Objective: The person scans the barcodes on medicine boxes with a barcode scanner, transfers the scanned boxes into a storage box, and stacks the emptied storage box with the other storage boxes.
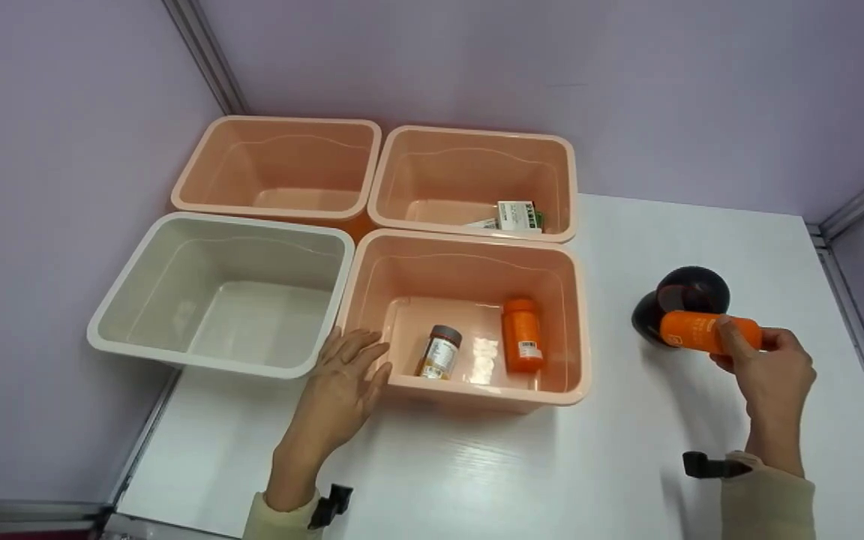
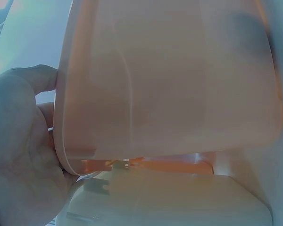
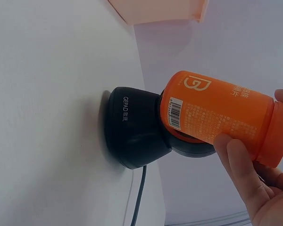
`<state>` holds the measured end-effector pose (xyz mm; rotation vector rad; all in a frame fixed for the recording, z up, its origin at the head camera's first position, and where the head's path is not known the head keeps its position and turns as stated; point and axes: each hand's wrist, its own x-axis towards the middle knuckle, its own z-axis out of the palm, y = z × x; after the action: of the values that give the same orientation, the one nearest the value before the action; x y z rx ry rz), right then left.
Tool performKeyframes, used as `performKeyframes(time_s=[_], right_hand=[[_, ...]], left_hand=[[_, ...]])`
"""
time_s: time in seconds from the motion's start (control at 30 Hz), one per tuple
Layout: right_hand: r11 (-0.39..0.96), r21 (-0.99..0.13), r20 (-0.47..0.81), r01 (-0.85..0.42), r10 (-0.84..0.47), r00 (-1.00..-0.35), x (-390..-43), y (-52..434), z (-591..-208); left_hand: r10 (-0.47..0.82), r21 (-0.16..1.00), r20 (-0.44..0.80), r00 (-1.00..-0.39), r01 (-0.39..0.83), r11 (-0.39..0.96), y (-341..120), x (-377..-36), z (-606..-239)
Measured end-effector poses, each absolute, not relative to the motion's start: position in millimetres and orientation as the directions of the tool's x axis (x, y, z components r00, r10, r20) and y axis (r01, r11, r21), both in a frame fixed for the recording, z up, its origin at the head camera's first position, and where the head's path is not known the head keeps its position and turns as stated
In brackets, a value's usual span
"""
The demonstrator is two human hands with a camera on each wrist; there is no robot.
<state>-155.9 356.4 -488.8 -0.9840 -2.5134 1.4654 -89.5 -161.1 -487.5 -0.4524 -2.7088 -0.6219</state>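
So the bottle point(image 3: 217, 110) is bright orange pretty much all over, with the cap a slightly redder orange. It's a plain cylinder with a rounded bottom edge, a big pale looped logo near the base, small pale print down the side (too fuzzy to read properly) and a white barcode patch by the base. It's over on the right of the table, lying close to level, base pointing left, right at the head of the black scanner point(image 3: 137, 127). Can't tell if they touch. The right hand point(image 1: 773, 367) has it pinched at the cap end, thumb one side, fingers the other. Left hand point(image 1: 342, 382) is loosely spread, fingers fairly straight, resting on the front pink bin point(image 1: 484, 391) at its rim, holding nothing.
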Motion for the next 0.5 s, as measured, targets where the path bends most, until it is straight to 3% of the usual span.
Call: performKeyframes(time_s=[0.5], right_hand=[[0.388, -0.759, -0.242, 0.524, 0.579, -0.779, -157.7, 354.6, -486.3]], left_hand=[[0.238, 0.346, 0.378, -0.895, 0.375, 0.860, -161.7, -89.3, -486.9]])
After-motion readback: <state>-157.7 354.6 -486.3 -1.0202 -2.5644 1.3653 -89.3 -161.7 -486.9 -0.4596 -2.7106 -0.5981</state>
